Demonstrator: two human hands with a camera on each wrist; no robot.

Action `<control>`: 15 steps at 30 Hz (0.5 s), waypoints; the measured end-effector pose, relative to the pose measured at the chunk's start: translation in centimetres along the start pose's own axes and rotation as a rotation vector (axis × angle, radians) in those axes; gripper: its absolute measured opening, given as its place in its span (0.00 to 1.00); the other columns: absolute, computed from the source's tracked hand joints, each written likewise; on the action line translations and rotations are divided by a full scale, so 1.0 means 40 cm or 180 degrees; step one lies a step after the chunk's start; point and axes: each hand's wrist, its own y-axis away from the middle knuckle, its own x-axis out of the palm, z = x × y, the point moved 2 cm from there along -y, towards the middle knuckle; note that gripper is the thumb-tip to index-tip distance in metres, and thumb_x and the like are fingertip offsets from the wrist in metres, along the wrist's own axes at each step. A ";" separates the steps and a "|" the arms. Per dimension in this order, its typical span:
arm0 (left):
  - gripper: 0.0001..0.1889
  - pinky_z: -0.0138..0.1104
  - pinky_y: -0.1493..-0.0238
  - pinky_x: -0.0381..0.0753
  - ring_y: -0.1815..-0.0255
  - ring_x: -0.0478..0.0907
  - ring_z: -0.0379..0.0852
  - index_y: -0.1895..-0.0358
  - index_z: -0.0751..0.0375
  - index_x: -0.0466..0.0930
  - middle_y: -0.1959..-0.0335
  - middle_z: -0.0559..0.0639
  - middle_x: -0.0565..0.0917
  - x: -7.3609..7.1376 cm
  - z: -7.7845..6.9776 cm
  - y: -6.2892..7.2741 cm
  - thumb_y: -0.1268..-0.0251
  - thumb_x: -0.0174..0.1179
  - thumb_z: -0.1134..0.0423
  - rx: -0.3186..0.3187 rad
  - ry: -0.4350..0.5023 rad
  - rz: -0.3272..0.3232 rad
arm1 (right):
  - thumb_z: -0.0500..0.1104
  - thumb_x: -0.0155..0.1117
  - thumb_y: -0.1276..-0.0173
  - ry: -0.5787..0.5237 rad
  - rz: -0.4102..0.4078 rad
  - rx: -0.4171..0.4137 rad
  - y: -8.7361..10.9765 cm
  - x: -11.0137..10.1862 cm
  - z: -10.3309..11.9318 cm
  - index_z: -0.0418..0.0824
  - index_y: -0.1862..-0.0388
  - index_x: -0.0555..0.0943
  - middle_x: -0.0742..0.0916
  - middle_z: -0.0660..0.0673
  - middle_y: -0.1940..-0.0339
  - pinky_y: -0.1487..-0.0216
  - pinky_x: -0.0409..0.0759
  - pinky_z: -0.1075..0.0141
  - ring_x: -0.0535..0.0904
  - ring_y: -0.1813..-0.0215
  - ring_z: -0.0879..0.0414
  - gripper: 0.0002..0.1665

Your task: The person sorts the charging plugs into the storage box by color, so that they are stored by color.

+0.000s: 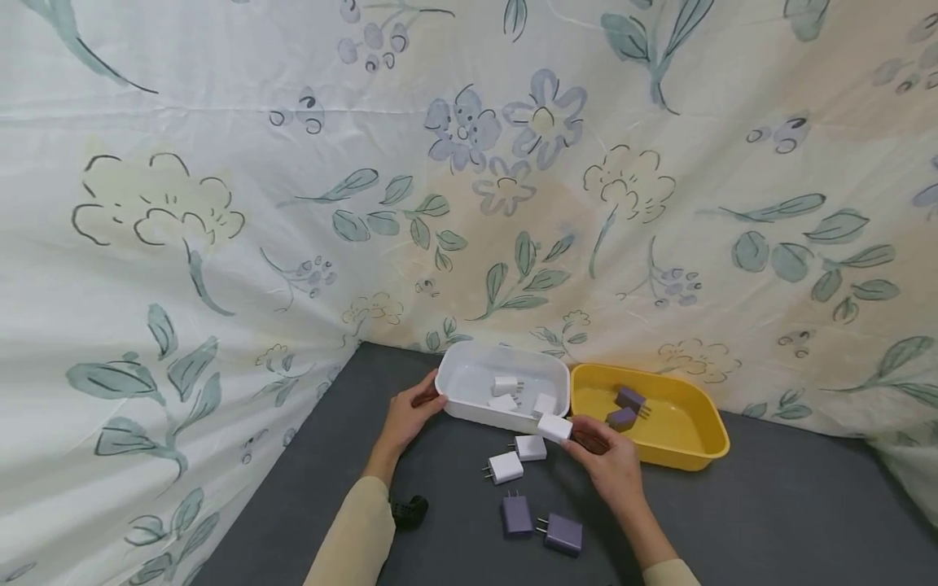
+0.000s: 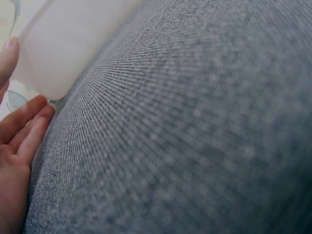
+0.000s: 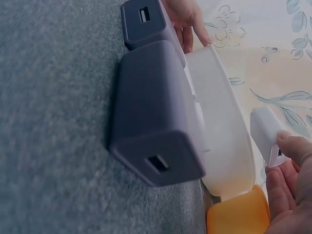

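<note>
Charger: white, pinched by right hand near white tray
Left hand: loosely spread, touching white tray's end
Yellow tray: holds two purple chargers

white plug adapters, purple plug adapters, a white tray, a yellow tray, a finely ribbed dark grey tabletop, cream sleeves, pale cloth patterned with blue-violet flowers, green leaves, yellowish blooms, dark outlines
</note>
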 end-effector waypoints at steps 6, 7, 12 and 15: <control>0.32 0.41 0.46 0.83 0.44 0.82 0.54 0.30 0.56 0.68 0.45 0.62 0.83 0.003 -0.013 0.009 0.36 0.65 0.58 0.0014 -0.0032 -0.0005 | 0.37 0.79 0.49 0.0032 -0.0104 0.0065 -0.003 0.007 0.001 0.35 0.50 0.84 0.88 0.38 0.52 0.55 0.82 0.77 0.86 0.52 0.57 0.25; 0.32 0.42 0.46 0.83 0.44 0.82 0.54 0.30 0.56 0.68 0.44 0.62 0.83 0.002 -0.012 0.009 0.36 0.65 0.58 0.0010 -0.0020 0.0010 | 0.37 0.79 0.49 0.0039 -0.0136 0.0097 -0.005 0.009 0.001 0.36 0.50 0.84 0.88 0.38 0.52 0.55 0.82 0.78 0.86 0.52 0.58 0.25; 0.31 0.44 0.44 0.82 0.43 0.81 0.55 0.29 0.56 0.67 0.43 0.62 0.83 0.000 -0.009 0.006 0.35 0.65 0.59 -0.0012 0.0047 0.0047 | 0.38 0.78 0.48 -0.0051 -0.0332 0.0174 -0.019 0.020 0.007 0.38 0.50 0.84 0.88 0.40 0.52 0.57 0.81 0.79 0.86 0.55 0.62 0.24; 0.32 0.45 0.43 0.81 0.41 0.80 0.55 0.29 0.55 0.66 0.42 0.63 0.81 -0.003 -0.007 0.005 0.35 0.64 0.58 -0.0035 0.0085 0.0058 | 0.37 0.78 0.47 -0.0078 -0.0417 0.0205 -0.026 0.029 0.012 0.38 0.50 0.84 0.88 0.39 0.53 0.57 0.81 0.80 0.86 0.55 0.60 0.23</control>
